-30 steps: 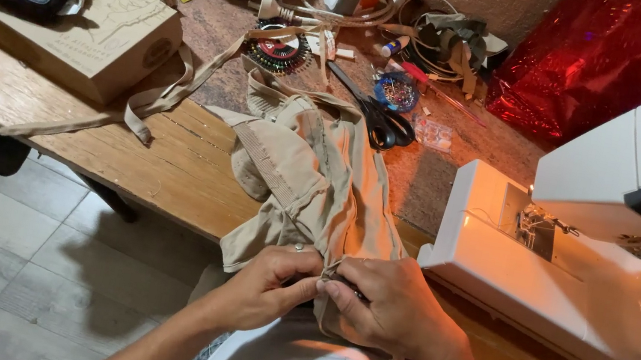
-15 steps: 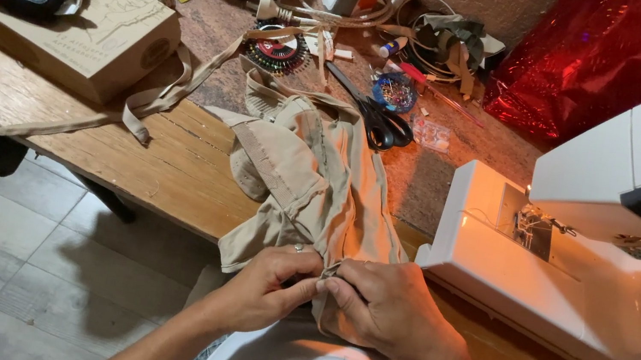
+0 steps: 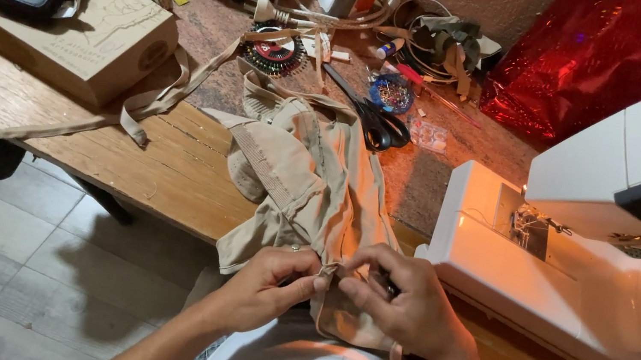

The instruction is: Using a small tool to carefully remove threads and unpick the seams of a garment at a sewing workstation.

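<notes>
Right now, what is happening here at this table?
A person sits at a wooden table and pinches a seam of a beige garment between both hands, the left hand and the right hand close together at its lower edge. A white sewing machine stands to the right. Black scissors lie beyond the garment.

Sewing machine (image 3: 582, 276) blocks right; scissors (image 3: 374, 120), clutter behind; bare wooden tabletop (image 3: 123, 164) open left.

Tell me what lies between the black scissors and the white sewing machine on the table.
In the head view, between the black scissors and the white sewing machine lie a small clear plastic packet and a bare stretch of brown mat.
</notes>
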